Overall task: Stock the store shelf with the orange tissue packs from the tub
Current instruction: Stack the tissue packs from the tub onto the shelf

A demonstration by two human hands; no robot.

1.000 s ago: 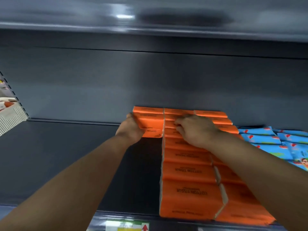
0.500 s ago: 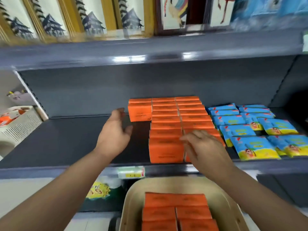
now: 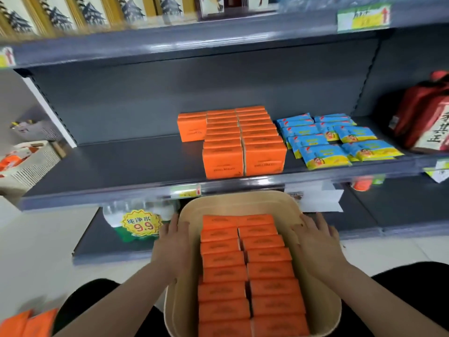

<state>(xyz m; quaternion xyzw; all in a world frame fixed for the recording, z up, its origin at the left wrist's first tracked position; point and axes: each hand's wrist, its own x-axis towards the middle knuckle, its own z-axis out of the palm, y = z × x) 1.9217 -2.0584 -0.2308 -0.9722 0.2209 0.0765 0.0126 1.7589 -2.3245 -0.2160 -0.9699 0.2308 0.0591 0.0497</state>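
While the rectangular orange tissue packs (image 3: 247,268) lie in the beige plastic tub (image 3: 233,198), nothing is held: each grip, left hand (image 3: 170,246) and right hand (image 3: 315,242), is spread open. Light, squashy packs are probably best pinched sidewise.

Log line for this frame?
left hand, right hand: open at tub rims | orange tissue packs: two rows in tub | shelf: partly stocked

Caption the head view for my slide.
Both open, the left hand and right hand flank the tub of orange tissue packs below the part-stocked shelf.
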